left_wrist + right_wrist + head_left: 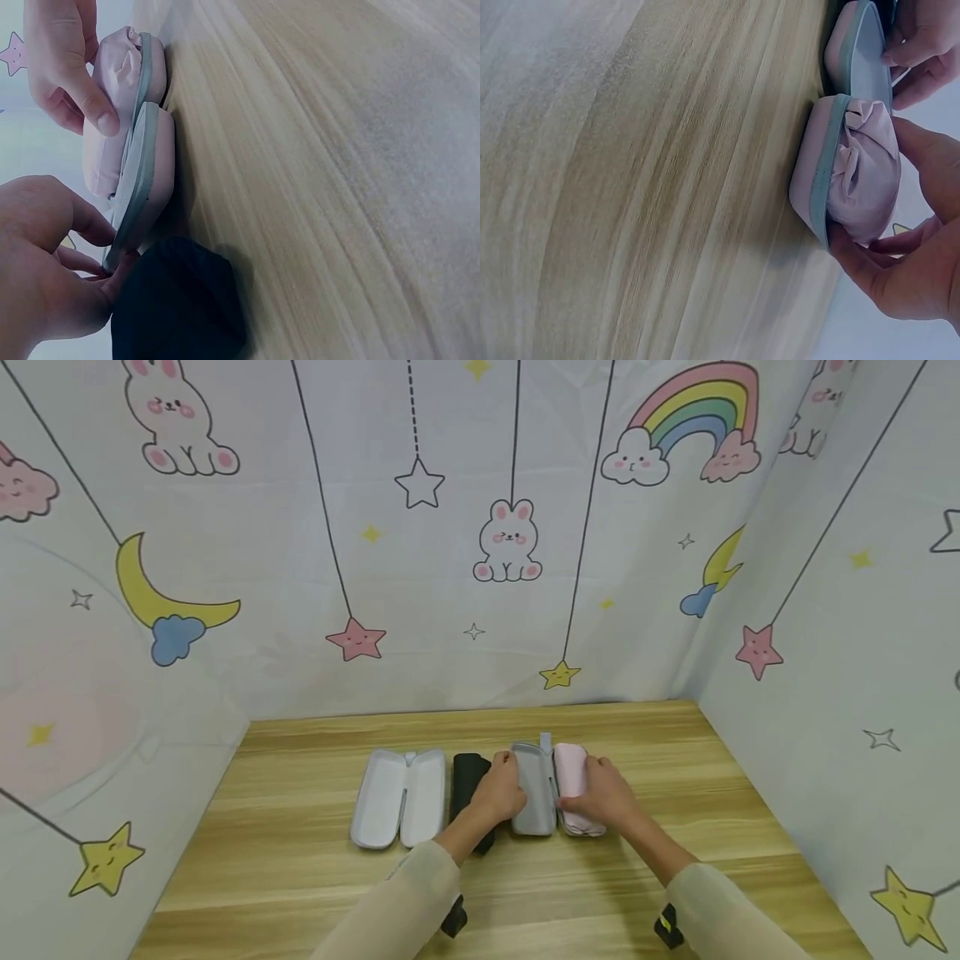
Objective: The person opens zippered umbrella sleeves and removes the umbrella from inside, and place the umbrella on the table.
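A pink hard case with a grey inside [534, 797] lies opened flat on the table. In its right half sits a pink folded umbrella [572, 768], its gathered fabric bulging above the grey rim. My right hand [609, 793] spans this umbrella, thumb at its inner side and fingers at the outer rim, gripping it. The left hand [498, 790] pinches the outer edge of the case's left half [142, 176] between thumb and fingers. Close under that hand lies a black fabric bundle [467, 777], partly covered by the wrist.
Left of the black bundle, a second case, white inside [378, 802], lies opened. A light strap [546, 742] sticks out at the pink case's far end. The wooden table [300, 877] meets a patterned curtain [435, 610] at the back and sides.
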The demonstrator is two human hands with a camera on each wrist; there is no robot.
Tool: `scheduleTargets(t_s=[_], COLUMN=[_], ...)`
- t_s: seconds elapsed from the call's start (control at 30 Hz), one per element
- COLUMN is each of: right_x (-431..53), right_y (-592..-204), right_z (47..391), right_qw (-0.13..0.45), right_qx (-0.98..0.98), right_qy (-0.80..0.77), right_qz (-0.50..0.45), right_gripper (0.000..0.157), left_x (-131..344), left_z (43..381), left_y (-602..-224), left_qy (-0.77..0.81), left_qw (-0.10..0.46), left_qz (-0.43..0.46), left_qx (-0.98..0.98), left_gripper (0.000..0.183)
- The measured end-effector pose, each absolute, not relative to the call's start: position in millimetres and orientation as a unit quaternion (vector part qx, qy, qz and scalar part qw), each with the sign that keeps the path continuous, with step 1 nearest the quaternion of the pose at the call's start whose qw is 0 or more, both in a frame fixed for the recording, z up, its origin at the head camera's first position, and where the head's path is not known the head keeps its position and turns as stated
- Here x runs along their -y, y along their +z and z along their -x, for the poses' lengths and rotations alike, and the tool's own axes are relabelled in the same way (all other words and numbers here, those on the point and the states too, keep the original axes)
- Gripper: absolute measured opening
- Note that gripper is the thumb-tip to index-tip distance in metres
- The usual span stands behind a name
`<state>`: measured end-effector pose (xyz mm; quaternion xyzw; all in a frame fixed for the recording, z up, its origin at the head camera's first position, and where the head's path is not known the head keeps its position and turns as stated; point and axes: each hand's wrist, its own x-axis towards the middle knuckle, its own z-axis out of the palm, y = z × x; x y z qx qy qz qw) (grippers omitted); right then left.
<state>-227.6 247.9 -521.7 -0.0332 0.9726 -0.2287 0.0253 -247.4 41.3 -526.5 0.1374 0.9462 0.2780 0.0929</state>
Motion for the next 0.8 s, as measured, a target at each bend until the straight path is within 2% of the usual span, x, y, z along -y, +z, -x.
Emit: scheduleTargets(t_s=[0.2, 0.8], right_x=[-244.9, -244.8], right_y=[-523.8, -528.4], right_z=[226.8, 227.3], right_qw=[0.028, -0.005], right_qx=[-0.973, -0.973], right_qy=[-0.228, -0.232], right_qz=[0.022, 0.015], right_gripper=[0.101, 0.083], left_x=[-41.7, -42.5], left_z=[247.5, 246.6], left_y=[-529.8, -529.8], left_qy=[0.273, 0.276], left_qw=[0.090, 0.101], left_qz=[-0.138, -0.131], left_qx=[-0.948, -0.947], left_gripper=[0.062, 0.063])
